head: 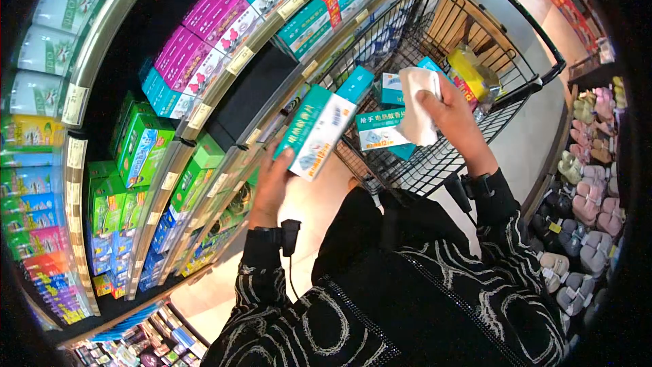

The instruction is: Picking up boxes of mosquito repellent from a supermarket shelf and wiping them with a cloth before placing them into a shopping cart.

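My left hand (271, 179) grips one end of a teal and white carton (320, 130), tilted between the shelves and the cart. In my right hand (453, 117) is a folded white cloth (418, 107), held above the shopping cart. Beneath it, inside the black wire shopping cart (442, 177), lies a similar teal and white carton (382, 130), partly covered by the cloth. More teal boxes (357, 84) rest around it. A yellow plastic package (467, 74) sits towards the cart's handle side, partly behind my right hand.
Shelves on the left hold purple boxes (196, 43), teal boxes (308, 25) and green boxes (145, 145). Price-tag rails (239, 61) run along their edges. To the right, a display of slippers (591, 188) borders the aisle. The cart handle (547, 43) reaches across the upper right.
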A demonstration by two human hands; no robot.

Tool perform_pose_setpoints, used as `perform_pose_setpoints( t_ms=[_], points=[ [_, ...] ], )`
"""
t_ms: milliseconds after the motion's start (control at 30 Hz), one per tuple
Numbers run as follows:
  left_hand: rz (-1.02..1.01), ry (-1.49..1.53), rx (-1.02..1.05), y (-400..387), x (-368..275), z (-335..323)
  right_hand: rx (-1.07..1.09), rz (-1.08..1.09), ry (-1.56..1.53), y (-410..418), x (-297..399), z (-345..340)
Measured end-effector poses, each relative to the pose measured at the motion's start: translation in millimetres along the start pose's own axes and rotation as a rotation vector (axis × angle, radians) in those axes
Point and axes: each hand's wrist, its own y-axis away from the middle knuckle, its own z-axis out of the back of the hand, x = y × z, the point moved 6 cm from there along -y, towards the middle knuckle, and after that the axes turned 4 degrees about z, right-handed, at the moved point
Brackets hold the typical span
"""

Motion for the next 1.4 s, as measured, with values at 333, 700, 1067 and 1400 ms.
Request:
perform_pose_setpoints(
  t_ms=[333, 700, 1067, 1400],
  points=[
    [0.023, -0.152, 0.007, 0, 45, -63, 0.141, 0.342, 0.306, 3, 25, -23],
    [-0.034, -0.325, -0.187, 3, 49, -76, 0.510, 0.454, 0.564, 20, -26, -120],
    [-0.114, -0.351, -0.112, 2, 36, -85, 0.434, 0.604, 0.647, 5, -45, -116],
    [-0.168, -0.340, -0.186, -1, 45, -81, 0.411, 0.318, 0.590, 6, -42, -101]
  ],
)
